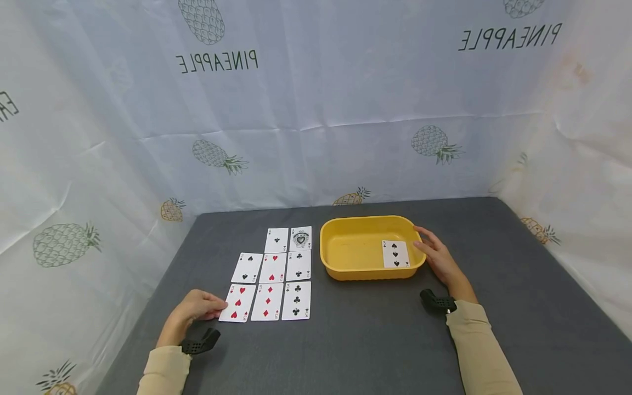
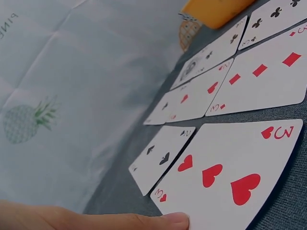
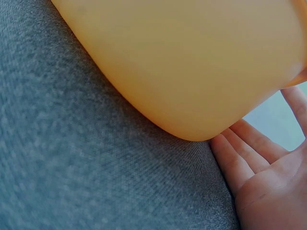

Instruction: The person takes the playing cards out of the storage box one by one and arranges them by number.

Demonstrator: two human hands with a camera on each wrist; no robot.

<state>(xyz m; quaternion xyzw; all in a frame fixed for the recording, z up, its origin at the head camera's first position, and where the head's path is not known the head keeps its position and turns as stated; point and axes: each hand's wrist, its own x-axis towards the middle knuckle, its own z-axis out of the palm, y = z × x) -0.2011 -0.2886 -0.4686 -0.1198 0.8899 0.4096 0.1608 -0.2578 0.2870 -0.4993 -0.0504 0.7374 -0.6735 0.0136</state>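
Observation:
My left hand (image 1: 199,305) pinches the outer edge of a three of hearts card (image 1: 238,303), which lies at the near left corner of a spread of face-up playing cards. A fingertip (image 2: 173,220) shows on top of that card in the left wrist view; what is beneath is hidden. At the right, my right hand (image 1: 441,262) holds the end of a yellow plastic tray (image 1: 367,274), its thumb at the rim. Its fingers (image 3: 235,160) lie along the outer wall in the right wrist view. A three of spades (image 1: 396,254) lies inside the tray.
Beside the three of hearts lie a three of diamonds (image 1: 267,302) and a three of clubs (image 1: 297,300). Farther back are a two of spades (image 1: 247,267), other twos and two aces. A pineapple-print curtain (image 1: 316,99) surrounds the dark grey table (image 1: 345,340).

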